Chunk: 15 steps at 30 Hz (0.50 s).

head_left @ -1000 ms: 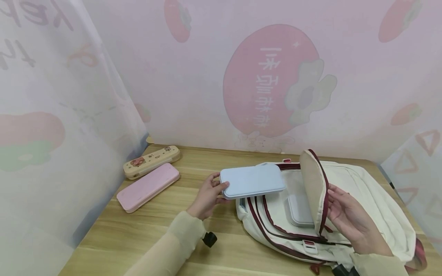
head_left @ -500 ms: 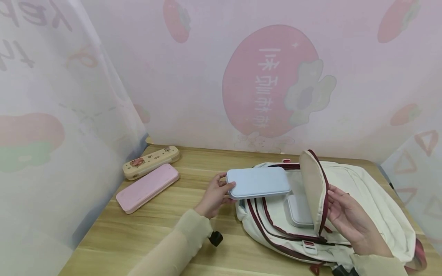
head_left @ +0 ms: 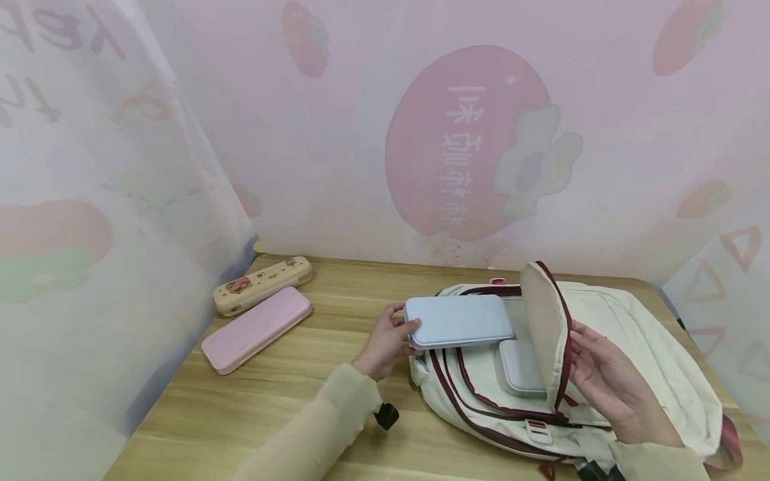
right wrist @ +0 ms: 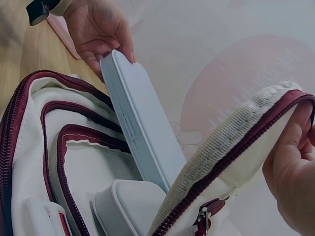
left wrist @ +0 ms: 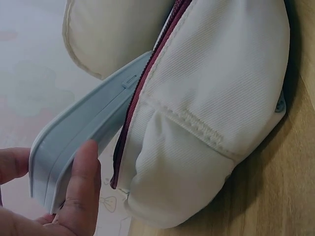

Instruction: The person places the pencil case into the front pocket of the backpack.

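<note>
My left hand (head_left: 388, 342) grips the left end of a light blue pencil case (head_left: 460, 321), thumb on top. The case is level over the opened front pocket of a white backpack (head_left: 625, 321) with dark red zippers. In the right wrist view its far end reaches behind the pocket flap (right wrist: 256, 147). My right hand (head_left: 607, 377) pinches the zippered edge of that flap (head_left: 544, 334) and holds it up. Inside the pocket lies a grey-white case (head_left: 522, 366), partly hidden by the flap. The left wrist view shows the blue case (left wrist: 74, 132) beside the bag's side.
On the left of the wooden table (head_left: 289, 414) lie a pink pencil case (head_left: 257, 329) and a cream pencil case (head_left: 263, 285) with bear prints, side by side. A printed curtain (head_left: 337, 167) stands behind the table, with more curtain at both sides.
My left hand has carried the blue pencil case to the right, farther over the pocket and nearer the flap. My right hand still holds the flap up in the same place.
</note>
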Available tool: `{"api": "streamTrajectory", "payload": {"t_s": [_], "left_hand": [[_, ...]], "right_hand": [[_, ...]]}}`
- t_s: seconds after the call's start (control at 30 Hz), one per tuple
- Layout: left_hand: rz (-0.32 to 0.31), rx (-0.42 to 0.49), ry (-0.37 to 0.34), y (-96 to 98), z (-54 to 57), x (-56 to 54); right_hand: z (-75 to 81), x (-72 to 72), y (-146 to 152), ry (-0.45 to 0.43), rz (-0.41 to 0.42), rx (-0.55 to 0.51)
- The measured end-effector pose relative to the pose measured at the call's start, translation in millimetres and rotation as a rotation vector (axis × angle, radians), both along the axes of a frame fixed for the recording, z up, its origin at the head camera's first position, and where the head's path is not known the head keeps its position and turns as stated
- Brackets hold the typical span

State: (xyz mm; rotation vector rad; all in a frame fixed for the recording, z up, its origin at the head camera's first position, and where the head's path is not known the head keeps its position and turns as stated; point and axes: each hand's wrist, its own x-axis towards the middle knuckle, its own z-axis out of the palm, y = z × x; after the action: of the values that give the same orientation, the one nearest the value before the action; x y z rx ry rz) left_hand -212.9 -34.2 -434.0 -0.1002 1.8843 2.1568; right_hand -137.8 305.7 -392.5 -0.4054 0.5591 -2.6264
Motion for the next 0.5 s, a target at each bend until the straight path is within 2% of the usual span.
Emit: {"api": "streamTrajectory", "payload": {"t_s": [0.33, 0.5], "left_hand": [[0.001, 0.000, -0.016, 11.8, -5.3, -2.5], [-0.045, 0.006, -0.004, 14.3, -3.1, -3.9]], "right_hand": [[-0.8, -0.6, 0, 0.004, -0.005, -0.006], [0.3, -0.4, 1, 0.011, -0.009, -0.003]]}}
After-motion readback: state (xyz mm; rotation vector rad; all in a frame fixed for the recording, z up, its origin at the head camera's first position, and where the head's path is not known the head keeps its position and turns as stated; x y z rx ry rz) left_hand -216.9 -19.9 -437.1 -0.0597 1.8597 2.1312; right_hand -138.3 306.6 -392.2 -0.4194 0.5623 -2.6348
